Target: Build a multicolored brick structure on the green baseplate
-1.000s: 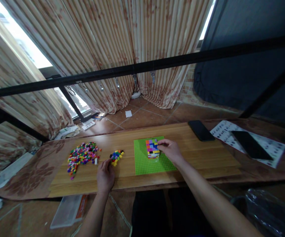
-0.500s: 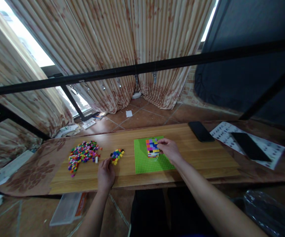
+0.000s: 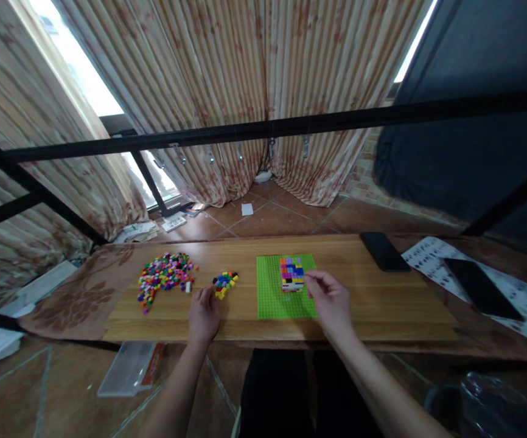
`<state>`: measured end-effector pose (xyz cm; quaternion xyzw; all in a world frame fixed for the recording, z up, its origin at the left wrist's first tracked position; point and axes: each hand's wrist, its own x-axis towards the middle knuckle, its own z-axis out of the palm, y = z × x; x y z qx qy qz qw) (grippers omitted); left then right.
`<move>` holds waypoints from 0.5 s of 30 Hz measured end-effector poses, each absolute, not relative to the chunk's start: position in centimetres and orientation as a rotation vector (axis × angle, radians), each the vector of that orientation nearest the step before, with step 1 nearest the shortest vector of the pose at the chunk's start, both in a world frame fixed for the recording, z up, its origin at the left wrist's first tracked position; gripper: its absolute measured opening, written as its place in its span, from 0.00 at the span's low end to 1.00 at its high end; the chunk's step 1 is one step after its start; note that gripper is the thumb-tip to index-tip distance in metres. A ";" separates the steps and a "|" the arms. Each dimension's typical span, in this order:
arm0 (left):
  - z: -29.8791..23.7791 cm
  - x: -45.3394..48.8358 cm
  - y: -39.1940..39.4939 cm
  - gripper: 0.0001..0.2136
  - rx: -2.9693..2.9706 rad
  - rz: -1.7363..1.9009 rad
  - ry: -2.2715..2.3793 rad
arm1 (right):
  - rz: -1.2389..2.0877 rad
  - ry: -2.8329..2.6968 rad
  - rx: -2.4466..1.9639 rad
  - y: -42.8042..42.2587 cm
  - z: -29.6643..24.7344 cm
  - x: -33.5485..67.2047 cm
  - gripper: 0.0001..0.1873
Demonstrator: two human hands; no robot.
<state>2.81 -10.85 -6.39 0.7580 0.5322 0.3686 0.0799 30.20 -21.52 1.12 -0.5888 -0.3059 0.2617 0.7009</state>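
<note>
A green baseplate point(image 3: 272, 292) lies on the wooden board, and a many-coloured brick block point(image 3: 291, 274) stands on its far right part. My right hand point(image 3: 331, 301) hovers just right of and below that block, thumb and fingers pinched together; what they hold is too small to make out. My left hand point(image 3: 204, 316) rests on the board with curled fingers, its tips touching a small pile of yellow, blue and green bricks point(image 3: 225, 282). Further left lies a large heap of mixed bricks point(image 3: 165, 277).
Two black phones lie at the right: one point(image 3: 384, 250) on the board, the other phone point(image 3: 481, 287) on a printed sheet point(image 3: 428, 252). A black metal bar point(image 3: 263, 129) crosses overhead. A clear plastic box point(image 3: 126, 377) sits on the tiled floor.
My right hand has drawn back from the top of the brick block toward me and to the right. The camera view has shifted; my left hand stays by the small pile.
</note>
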 end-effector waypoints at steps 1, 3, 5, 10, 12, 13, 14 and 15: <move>-6.4 2.8 -10.9 0.14 2.263 1.104 1.591 | 0.616 -0.760 -1.317 -21.9 1.0 28.9 0.11; -6.4 3.0 -11.1 0.14 2.252 1.108 1.588 | 0.693 -0.948 -1.308 -22.5 0.5 26.5 0.09; -6.2 3.1 -11.2 0.14 2.242 1.117 1.587 | 0.726 -1.098 -1.315 -22.7 -0.3 24.4 0.08; -5.9 3.3 -11.4 0.15 2.241 1.124 1.574 | 0.650 -1.399 -1.455 -20.8 -2.1 21.8 0.09; -5.8 3.4 -11.4 0.15 2.239 1.122 1.579 | 0.596 -1.486 -1.504 -19.5 -2.4 21.3 0.10; -5.8 3.4 -11.4 0.15 2.239 1.121 1.582 | 0.569 -1.519 -1.527 -18.8 -2.5 21.1 0.11; -5.8 3.4 -11.4 0.15 2.241 1.119 1.582 | 0.542 -1.546 -1.554 -18.2 -2.5 21.0 0.12; -5.8 3.4 -11.4 0.15 2.244 1.118 1.581 | 0.518 -1.571 -1.584 -17.5 -2.5 20.8 0.13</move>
